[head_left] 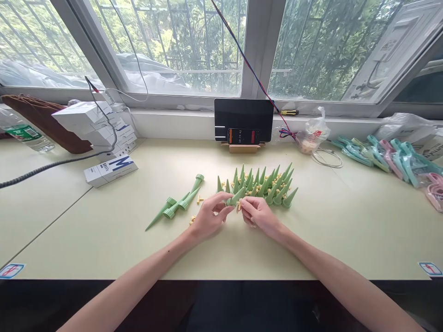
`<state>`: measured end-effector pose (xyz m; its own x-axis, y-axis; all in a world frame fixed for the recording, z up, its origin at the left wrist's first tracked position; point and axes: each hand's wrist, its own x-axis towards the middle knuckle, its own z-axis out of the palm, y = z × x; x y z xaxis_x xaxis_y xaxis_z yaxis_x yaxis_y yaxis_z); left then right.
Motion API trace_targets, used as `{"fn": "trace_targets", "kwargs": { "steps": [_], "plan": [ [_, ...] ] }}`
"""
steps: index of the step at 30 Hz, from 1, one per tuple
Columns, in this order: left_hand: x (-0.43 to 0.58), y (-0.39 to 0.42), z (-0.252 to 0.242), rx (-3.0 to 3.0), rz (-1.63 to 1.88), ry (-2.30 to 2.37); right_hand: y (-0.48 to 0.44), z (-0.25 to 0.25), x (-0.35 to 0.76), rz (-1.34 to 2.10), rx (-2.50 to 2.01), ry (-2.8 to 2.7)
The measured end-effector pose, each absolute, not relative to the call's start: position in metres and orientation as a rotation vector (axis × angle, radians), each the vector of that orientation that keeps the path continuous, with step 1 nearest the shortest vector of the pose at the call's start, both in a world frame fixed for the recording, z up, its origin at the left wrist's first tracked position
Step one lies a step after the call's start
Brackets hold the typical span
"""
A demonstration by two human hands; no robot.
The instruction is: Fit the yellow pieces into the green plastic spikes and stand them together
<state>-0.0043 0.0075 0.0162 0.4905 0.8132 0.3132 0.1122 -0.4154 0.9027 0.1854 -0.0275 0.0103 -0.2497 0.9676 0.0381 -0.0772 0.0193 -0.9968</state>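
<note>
A pale green, tapered plastic cone (pixel 237 196) is gripped between the thumb and forefinger of a person's left hand (pixel 210 215) above a pale yellow-green tabletop (pixel 221 256), its tip tilted between one and two o'clock. Just beside it, a small yellow piece (pixel 238 207) is pinched between the thumb and forefinger of the right hand (pixel 259 213), whose other fingers are curled inward. Whether the two parts are touching cannot be told.

From the hands, a dense cluster of upright green cones (pixel 263 184) is seen at one o'clock, with yellow pieces scattered among them. At nine o'clock, several longer loose green spikes with ribbed caps (pixel 169 212) are laid on their sides, and a loose yellow T-shaped piece (pixel 200 199) is left between them and the left hand.

At twelve o'clock, a black phone with a lit timer (pixel 242 136) is propped before a glossy black panel (pixel 244 113). White printed cardboard boxes (pixel 111 170) are stacked and strewn toward ten o'clock. A cup wrapped in clear plastic (pixel 313 134) is set between one and two o'clock; pastel plastic-wrapped clips (pixel 392 157) are lined up between two and three.
</note>
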Motion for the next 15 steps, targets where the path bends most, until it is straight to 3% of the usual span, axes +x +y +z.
{"fn": "trace_targets", "kwargs": {
  "steps": [8,15],
  "plan": [
    [-0.007,0.007,0.016,1.747,0.966,0.873,-0.029,0.01,0.192,0.625,-1.077,-1.768],
    [-0.007,0.004,0.023,1.694,0.937,0.905,-0.027,0.002,0.197,0.404,-1.079,-1.882]
  ]
}}
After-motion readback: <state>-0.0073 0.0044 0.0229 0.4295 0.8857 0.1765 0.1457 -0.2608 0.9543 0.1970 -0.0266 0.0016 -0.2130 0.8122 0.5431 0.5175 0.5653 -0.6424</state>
